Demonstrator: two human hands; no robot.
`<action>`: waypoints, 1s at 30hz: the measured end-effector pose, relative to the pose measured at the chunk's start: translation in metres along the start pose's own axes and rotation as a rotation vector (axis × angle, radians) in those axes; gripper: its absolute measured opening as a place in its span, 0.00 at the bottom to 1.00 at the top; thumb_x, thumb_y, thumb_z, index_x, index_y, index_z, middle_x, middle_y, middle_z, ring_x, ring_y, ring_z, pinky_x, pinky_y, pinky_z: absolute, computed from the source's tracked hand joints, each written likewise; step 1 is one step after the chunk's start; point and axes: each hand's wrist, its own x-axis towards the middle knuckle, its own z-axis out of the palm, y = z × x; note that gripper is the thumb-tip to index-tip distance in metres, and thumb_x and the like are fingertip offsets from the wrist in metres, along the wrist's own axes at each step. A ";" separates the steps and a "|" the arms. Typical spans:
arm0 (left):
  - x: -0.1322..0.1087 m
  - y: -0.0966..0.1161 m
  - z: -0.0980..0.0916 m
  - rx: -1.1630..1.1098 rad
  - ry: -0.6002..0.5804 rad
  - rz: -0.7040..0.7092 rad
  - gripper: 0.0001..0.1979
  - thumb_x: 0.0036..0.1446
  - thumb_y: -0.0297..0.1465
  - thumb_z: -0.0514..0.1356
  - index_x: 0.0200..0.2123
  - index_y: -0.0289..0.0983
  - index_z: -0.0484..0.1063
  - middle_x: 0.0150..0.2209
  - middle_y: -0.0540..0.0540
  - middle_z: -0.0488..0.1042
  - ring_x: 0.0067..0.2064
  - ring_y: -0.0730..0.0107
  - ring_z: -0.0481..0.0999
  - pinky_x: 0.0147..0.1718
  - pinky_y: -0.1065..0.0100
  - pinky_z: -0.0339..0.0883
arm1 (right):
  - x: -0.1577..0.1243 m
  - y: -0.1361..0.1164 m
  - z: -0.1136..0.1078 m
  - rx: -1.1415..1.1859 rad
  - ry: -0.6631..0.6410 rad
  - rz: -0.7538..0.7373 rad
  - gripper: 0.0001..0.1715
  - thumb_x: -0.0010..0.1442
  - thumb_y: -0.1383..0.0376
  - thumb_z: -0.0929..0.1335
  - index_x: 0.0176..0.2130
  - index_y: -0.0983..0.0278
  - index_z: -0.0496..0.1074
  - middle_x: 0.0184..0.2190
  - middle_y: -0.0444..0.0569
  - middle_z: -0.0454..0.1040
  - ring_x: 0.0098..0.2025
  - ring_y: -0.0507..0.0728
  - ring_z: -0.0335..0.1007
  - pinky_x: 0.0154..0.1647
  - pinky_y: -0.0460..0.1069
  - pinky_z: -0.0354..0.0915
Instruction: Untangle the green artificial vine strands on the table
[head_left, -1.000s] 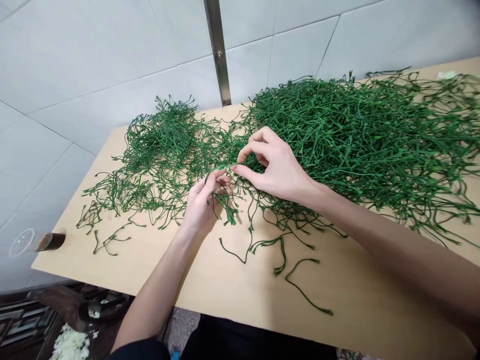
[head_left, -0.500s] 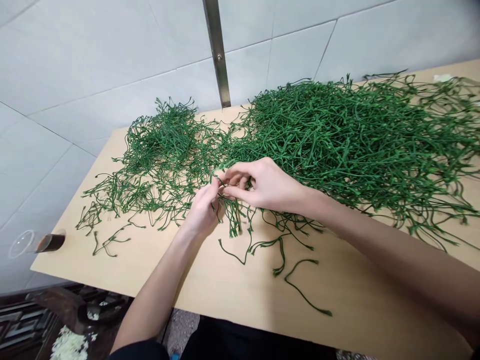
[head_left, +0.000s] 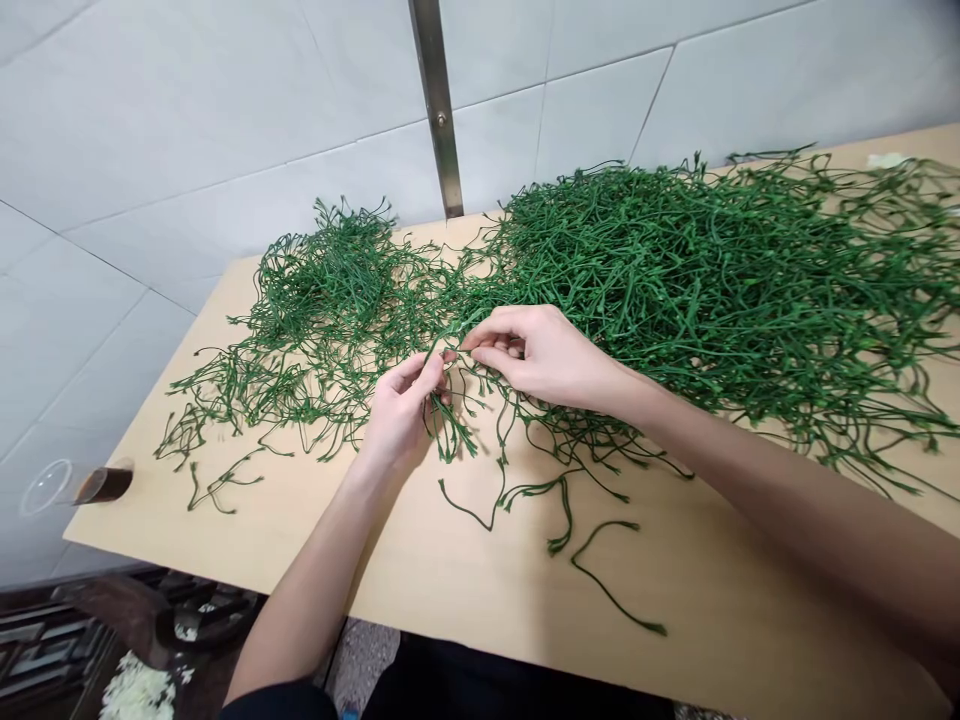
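My left hand (head_left: 401,410) is closed around a small bunch of thin green stems (head_left: 454,435), whose split ends hang below the fingers. To its right, my right hand (head_left: 555,360) has thumb and forefinger pinched together at a green strand (head_left: 456,349) running toward the left fingertips. The two hands are slightly apart, just above the table. Behind the right hand lies a large tangled pile of green stems (head_left: 675,270). A smaller pile (head_left: 330,270) spreads out at the left. Curved single stems (head_left: 615,590) lie in front of the hands.
The wooden table (head_left: 450,580) meets a tiled wall (head_left: 225,90) with an upright metal strip (head_left: 435,110). A clear cup with dark liquid (head_left: 105,485) lies at the left edge in this view. Below are dark carved furniture (head_left: 127,610) and white pieces (head_left: 139,690).
My right hand has drawn a little to the right, away from the left hand, opening a gap between them. The bunch in my left hand has shifted slightly up.
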 end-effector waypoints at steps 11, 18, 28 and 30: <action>0.003 -0.006 -0.006 0.150 0.038 0.128 0.17 0.43 0.40 0.73 0.34 0.35 0.80 0.30 0.48 0.76 0.31 0.76 0.71 0.30 0.74 0.67 | -0.001 -0.001 -0.005 0.029 -0.051 0.047 0.10 0.57 0.71 0.67 0.36 0.70 0.78 0.26 0.48 0.77 0.25 0.49 0.68 0.30 0.45 0.63; 0.002 -0.003 -0.006 0.076 -0.036 0.056 0.18 0.40 0.41 0.74 0.27 0.35 0.75 0.26 0.51 0.75 0.27 0.77 0.72 0.29 0.73 0.67 | -0.004 -0.009 -0.003 0.087 -0.120 0.043 0.13 0.58 0.62 0.69 0.35 0.70 0.78 0.27 0.50 0.77 0.26 0.51 0.69 0.29 0.46 0.64; 0.002 -0.008 -0.013 0.245 -0.094 0.064 0.16 0.47 0.42 0.70 0.27 0.35 0.76 0.25 0.52 0.72 0.27 0.79 0.68 0.29 0.74 0.63 | -0.002 -0.002 0.002 -0.014 -0.153 -0.076 0.11 0.59 0.66 0.68 0.33 0.69 0.80 0.18 0.43 0.66 0.21 0.47 0.54 0.24 0.45 0.53; 0.002 -0.009 -0.014 0.281 -0.095 0.065 0.17 0.49 0.44 0.69 0.25 0.35 0.76 0.23 0.52 0.70 0.26 0.79 0.65 0.28 0.74 0.61 | -0.003 -0.002 0.001 -0.009 -0.192 -0.052 0.11 0.58 0.66 0.68 0.34 0.69 0.80 0.18 0.42 0.66 0.21 0.47 0.55 0.24 0.45 0.53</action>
